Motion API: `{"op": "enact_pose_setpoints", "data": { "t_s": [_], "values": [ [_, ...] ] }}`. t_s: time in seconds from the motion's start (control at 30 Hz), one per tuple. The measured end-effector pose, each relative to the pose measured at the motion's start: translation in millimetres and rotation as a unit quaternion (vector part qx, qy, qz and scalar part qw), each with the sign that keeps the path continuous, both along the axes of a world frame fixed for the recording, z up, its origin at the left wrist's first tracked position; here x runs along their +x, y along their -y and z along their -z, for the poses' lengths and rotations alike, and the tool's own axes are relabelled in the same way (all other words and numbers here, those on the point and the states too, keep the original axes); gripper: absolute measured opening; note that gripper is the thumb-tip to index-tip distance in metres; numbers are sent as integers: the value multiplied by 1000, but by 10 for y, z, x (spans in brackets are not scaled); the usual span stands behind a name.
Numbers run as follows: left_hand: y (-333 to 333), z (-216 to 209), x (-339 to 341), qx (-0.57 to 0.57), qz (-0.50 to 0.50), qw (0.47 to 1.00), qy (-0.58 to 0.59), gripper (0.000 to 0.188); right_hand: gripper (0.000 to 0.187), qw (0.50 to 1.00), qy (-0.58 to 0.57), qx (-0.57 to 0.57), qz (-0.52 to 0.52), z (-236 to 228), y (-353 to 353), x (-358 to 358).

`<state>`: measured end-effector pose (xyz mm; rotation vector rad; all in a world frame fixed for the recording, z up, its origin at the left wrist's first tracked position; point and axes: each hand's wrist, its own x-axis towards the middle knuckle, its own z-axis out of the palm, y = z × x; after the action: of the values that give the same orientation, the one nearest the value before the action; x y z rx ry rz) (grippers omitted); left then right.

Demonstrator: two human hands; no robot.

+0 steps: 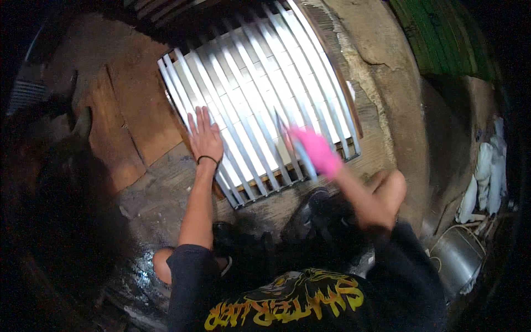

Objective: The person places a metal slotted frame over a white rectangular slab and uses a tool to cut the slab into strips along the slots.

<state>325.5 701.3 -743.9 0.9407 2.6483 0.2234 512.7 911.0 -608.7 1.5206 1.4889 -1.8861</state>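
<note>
A frame of parallel metal bars (255, 128) lies over a white slab (239, 91) that is scored into rectangular blocks. My left hand (206, 140) is bare and rests flat on the left-hand bars, fingers stretched away from me. In a pink glove, my right hand (315, 149) is closed above the near right part of the frame, blurred by motion. A narrow, pointed blade that looks like a knife (280, 120) juts from it between the bars. Its handle is mostly hidden by the glove.
Brown boards (119, 119) lie left of the frame. A rough, cracked concrete ledge (381, 72) runs along the right, with green stacked material (442, 39) beyond it. At the lower right stand a metal pot (456, 260) and white crumpled bags (484, 171). My knees flank the near side.
</note>
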Motion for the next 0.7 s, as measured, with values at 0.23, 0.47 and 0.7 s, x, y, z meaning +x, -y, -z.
{"op": "enact_pose_setpoints", "data": {
  "t_s": [0.23, 0.47, 0.7],
  "values": [
    [-28, 97, -54, -1, 27, 999, -20, 58, 24, 889, -255, 339, -173, -303, -275, 663],
    [-24, 33, -32, -16, 36, 999, -36, 58, 26, 765, -310, 515, -231, 263, -1906, -2013],
    [-174, -57, -150, -50, 16, 998, 28, 58, 23, 762, -316, 484, -291, 760, -1424, -1565]
  ]
}}
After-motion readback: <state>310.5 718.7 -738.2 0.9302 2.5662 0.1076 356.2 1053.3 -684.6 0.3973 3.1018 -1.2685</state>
